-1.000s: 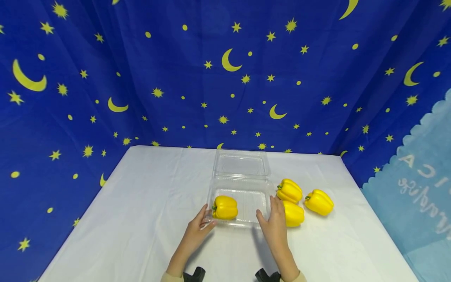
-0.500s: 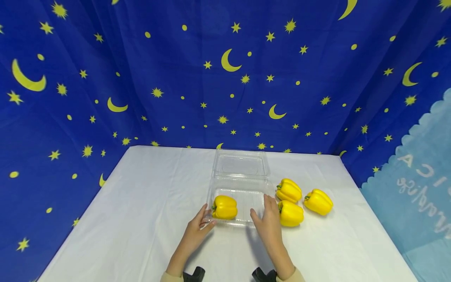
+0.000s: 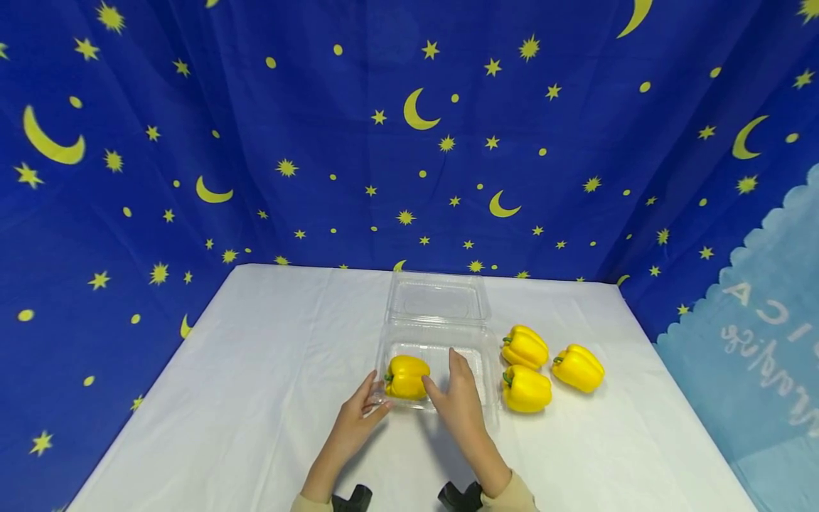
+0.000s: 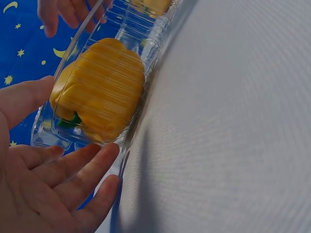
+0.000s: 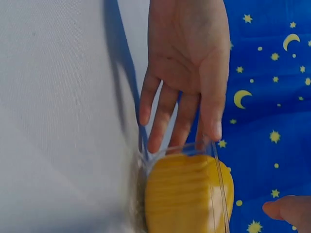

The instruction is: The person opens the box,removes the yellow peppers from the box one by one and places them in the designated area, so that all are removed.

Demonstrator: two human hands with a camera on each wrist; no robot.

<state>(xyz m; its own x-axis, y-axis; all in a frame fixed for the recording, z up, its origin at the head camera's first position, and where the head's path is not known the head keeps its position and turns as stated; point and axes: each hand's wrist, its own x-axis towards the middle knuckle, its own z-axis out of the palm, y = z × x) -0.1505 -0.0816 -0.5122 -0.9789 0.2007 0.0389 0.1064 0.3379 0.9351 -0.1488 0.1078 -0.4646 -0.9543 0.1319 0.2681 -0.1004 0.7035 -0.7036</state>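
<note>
A clear plastic clamshell container point(image 3: 480, 355) lies on the table with its lid point(image 3: 438, 299) folded back. One yellow bell pepper point(image 3: 407, 377) with a green stem sits in its left part. At the front left corner, my left hand point(image 3: 355, 419) touches the container; in the left wrist view its fingers point(image 4: 85, 182) are spread and its thumb meets the rim. My right hand point(image 3: 461, 405) holds nothing and hovers over the container, thumb close to the pepper's right side; contact there is unclear. Only its thumb point(image 5: 289, 209) enters the right wrist view.
To the container's right lie three more yellow bell peppers: a back one point(image 3: 526, 346), a front one point(image 3: 527, 389) and one farther right point(image 3: 579, 368). A white cloth point(image 3: 275, 355) covers the table. Behind hangs a blue curtain point(image 3: 358, 142) with stars and moons.
My right hand has moved left, from beside the loose peppers to over the container near the pepper inside. The left hand and all the peppers have stayed in place.
</note>
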